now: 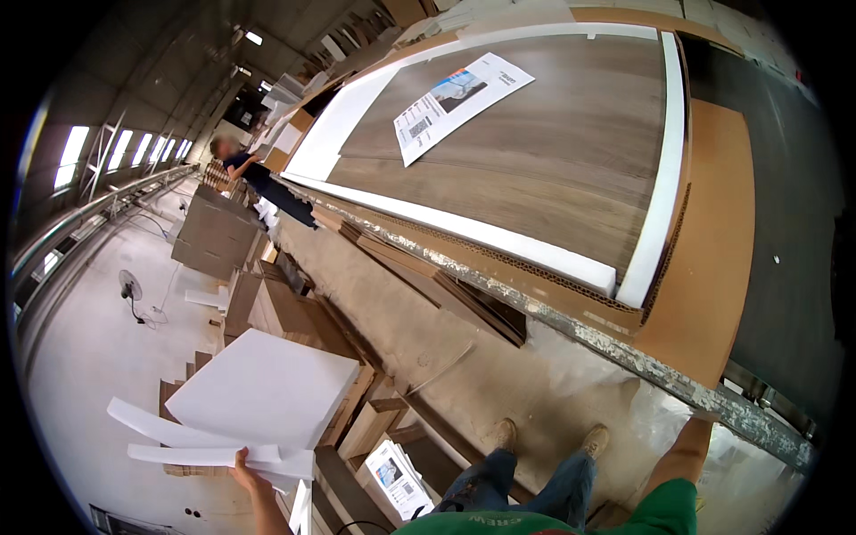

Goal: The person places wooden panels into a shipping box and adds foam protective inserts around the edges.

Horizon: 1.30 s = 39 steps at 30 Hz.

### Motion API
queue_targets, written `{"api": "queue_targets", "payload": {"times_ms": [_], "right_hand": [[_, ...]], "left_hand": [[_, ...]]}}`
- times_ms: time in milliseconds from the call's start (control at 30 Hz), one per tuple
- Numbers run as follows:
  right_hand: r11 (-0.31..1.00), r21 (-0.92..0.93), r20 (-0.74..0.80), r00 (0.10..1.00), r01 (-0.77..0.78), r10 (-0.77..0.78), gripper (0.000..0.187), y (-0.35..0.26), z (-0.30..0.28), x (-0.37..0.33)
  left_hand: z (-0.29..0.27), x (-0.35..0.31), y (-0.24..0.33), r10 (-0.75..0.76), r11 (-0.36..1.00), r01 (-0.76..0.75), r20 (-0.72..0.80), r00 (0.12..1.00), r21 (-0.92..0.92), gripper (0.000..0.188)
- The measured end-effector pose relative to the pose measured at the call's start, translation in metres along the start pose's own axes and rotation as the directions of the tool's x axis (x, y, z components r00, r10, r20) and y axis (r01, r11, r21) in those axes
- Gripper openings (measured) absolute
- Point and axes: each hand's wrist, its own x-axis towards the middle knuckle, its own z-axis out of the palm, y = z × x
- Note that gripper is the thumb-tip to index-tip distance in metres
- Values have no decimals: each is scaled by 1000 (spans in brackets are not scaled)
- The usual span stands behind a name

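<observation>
My left hand [246, 470] is closed on the end of a white foam strip [192, 455] at the lower left. Another, slightly curved foam strip [169, 428] lies just beyond it, beside a large white foam sheet [267, 388]. Over on the right, my right hand [705, 415] is at the worn metal rail [660, 379] of the conveyor; its fingers are mostly hidden. Across the conveyor sits an open cardboard box [664, 267] with wood-grain panels [517, 178] inside. White foam strips [481, 234] line the box's sides, and a printed leaflet [464, 102] rests on the top panel.
A stack of printed leaflets [399, 480] lies by my left leg, among cardboard pieces [294, 312]. A brown cardboard flap [704, 241] extends right of the box over the dark conveyor belt [794, 223]. Farther along stands another person [263, 183]. A fan [130, 285] stands at left.
</observation>
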Motion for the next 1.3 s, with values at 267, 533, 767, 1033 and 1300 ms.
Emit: {"api": "queue_targets", "payload": {"times_ms": [267,533,767,1033,1300], "right_hand": [[978,196,154,982,76,-108,13,-5,-8,-31],[979,174,71,991,101,-115,11,14,-65,-195],[999,9,-112,993,-34,35,27,8,-148,-405],[890,135,-492,809,436,-321,9,-38,-250,-550],[618,585,-603,792,524,-101,23,47,-279,-599]], "left_hand": [[43,80,-101,-253,955,295,470,846,-17,32],[209,3,-98,-173,979,203,660,731,33,32],[247,12,-92,-123,969,244,765,632,-45,32],[262,32,-97,-116,945,318,835,539,-74,32],[276,64,-96,-99,935,344,860,501,-92,31]]}}
